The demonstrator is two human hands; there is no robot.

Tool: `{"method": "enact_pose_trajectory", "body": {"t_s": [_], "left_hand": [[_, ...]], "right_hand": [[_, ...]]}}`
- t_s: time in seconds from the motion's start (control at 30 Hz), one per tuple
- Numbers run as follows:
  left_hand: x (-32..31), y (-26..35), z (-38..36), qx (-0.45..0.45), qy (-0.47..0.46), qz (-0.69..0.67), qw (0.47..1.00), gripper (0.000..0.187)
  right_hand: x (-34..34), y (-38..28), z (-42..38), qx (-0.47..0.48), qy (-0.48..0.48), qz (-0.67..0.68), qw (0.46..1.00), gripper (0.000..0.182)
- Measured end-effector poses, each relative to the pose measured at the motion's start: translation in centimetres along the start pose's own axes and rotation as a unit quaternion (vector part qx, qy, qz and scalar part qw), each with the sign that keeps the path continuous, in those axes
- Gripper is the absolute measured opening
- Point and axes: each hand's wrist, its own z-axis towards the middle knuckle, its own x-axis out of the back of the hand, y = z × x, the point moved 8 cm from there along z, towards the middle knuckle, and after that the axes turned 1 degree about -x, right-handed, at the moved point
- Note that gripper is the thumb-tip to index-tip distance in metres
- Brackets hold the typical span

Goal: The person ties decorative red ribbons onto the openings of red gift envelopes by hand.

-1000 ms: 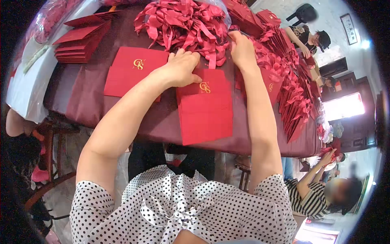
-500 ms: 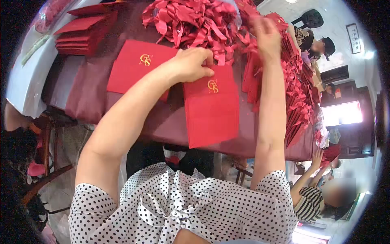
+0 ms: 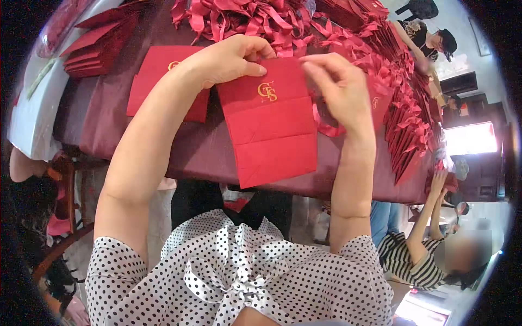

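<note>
A flat red paper bag [image 3: 274,127] with gold lettering and fold creases lies before me at the table's front. My left hand [image 3: 234,60] grips its top edge, thumb on the front face. Close to the bag's upper right corner is my right hand [image 3: 343,89], fingers curled in a pinch. A red ribbon [image 3: 329,129] loops below this hand and seems to run up into it; the fingertips are slightly blurred. Another red bag [image 3: 149,81], partly behind my left forearm, lies to the left.
A heap of red ribbons [image 3: 244,22] lies at the back of the table [image 3: 196,149]. Rows of ribboned red bags [image 3: 405,130] stand at right, more folded bags [image 3: 103,49] at far left. People sit along the right side, one in a striped top [image 3: 405,258].
My right hand has come down from the ribbon heap to the bag's upper right corner. The bag in my left hand has shifted left and tilted. The view has turned slightly.
</note>
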Motion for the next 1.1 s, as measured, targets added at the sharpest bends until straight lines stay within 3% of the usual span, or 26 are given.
{"method": "enact_pose_trajectory", "body": {"t_s": [0.1,0.17,0.33,0.4,0.43,0.5,0.53,0.67,0.73,0.77,0.87,0.9,1.0,1.07,1.1], "left_hand": [[-0.2,0.6,-0.2,0.017,-0.013,-0.045,0.999,0.020],[-0.3,0.5,-0.2,0.029,-0.016,-0.064,0.997,0.020],[0.0,0.6,0.0,0.029,0.006,-0.033,0.999,0.010],[-0.2,0.5,0.3,0.005,-0.001,-0.035,0.999,0.009],[-0.3,0.8,0.4,-0.019,-0.008,-0.038,0.999,0.008],[-0.6,1.2,0.3,-0.034,-0.005,0.000,0.999,0.008],[-0.8,1.7,0.2,-0.051,-0.002,0.041,0.998,0.008],[-0.8,2.6,0.1,-0.096,0.024,0.064,0.993,0.008],[-0.2,2.5,0.0,-0.090,0.047,-0.002,0.995,0.007],[-0.2,2.3,-0.1,-0.066,0.042,-0.034,0.996,0.007],[-0.3,2.3,-0.1,-0.060,0.032,-0.008,0.998,0.007],[-0.1,2.3,-0.1,-0.062,0.032,-0.008,0.998,0.007],[0.0,2.6,-0.2,-0.058,0.004,-0.038,0.998,0.007],[-0.3,3.2,-0.4,-0.070,-0.010,-0.045,0.996,0.006],[-0.8,3.4,-0.5,-0.096,-0.015,-0.022,0.995,0.005]], "right_hand": [[-1.4,0.7,-0.1,0.048,0.002,-0.036,0.998,0.012],[-2.4,2.7,-0.3,-0.086,-0.017,0.054,0.995,0.015],[-2.6,2.8,-0.4,-0.098,-0.021,0.028,0.995,0.015],[-2.6,0.7,-0.3,0.021,0.016,-0.051,0.998,0.009],[-2.7,0.5,-0.3,0.021,0.015,-0.051,0.998,0.009],[-3.2,-1.9,-0.9,0.133,0.026,-0.196,0.971,0.005],[-3.7,-2.7,-1.2,0.151,0.016,-0.257,0.954,0.004],[-3.5,-3.2,-1.5,0.162,0.042,-0.278,0.946,0.006],[-2.0,-1.7,-0.7,0.057,0.044,-0.102,0.992,0.007],[-2.0,0.2,-0.6,-0.061,0.017,-0.006,0.998,0.009],[-2.8,0.9,-0.6,-0.024,0.046,-0.006,0.999,0.010],[-2.7,-0.5,-0.6,0.047,0.076,-0.078,0.993,0.011],[-2.3,-1.5,-0.7,0.071,0.082,-0.064,0.992,0.011],[-2.2,-0.1,-0.4,-0.058,0.014,0.041,0.997,0.013],[-2.2,-0.7,-0.3,-0.057,-0.015,0.002,0.998,0.019]]}}
